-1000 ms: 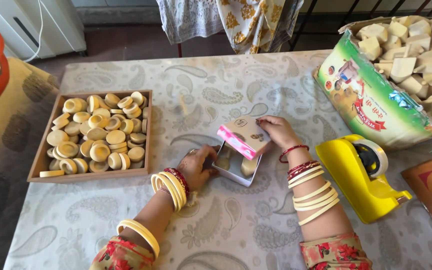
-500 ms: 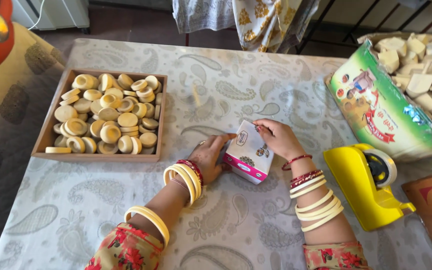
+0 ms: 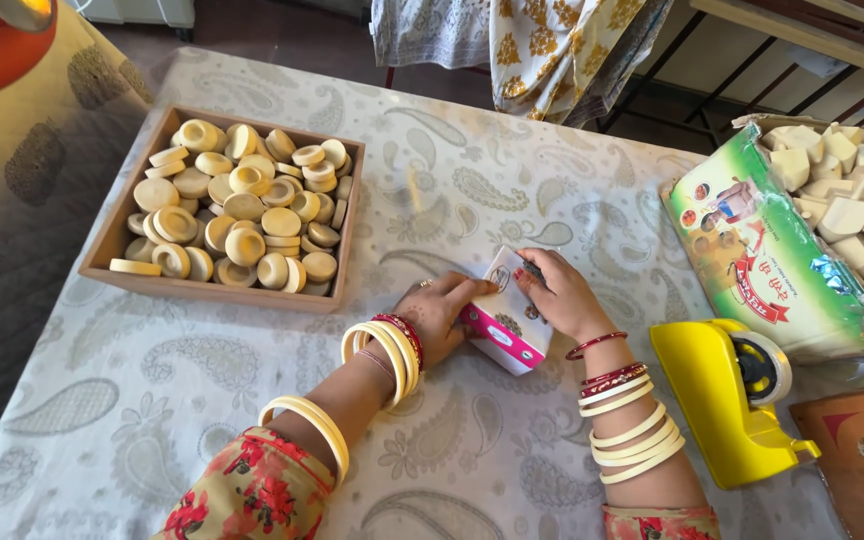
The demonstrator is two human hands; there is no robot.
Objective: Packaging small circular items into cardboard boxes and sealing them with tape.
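- Wooden tray (image 3: 122,262) of round cream discs (image 3: 242,205) sat well off to the left of the fingers, still full.
- Left hand (image 3: 442,315) gripped the white-and-pink carton (image 3: 508,325) on its left side.
- Right hand (image 3: 560,295) clasped its top right edge; the carton looked closed, unsealed.
- Yellow tape dispenser (image 3: 727,395) waited untouched, right of the fingers, before the green sack of cream blocks (image 3: 762,265).

You wear red floral sleeves (image 3: 252,490), cream and red bangles (image 3: 392,345) on both wrists, and a finger ring (image 3: 424,284).
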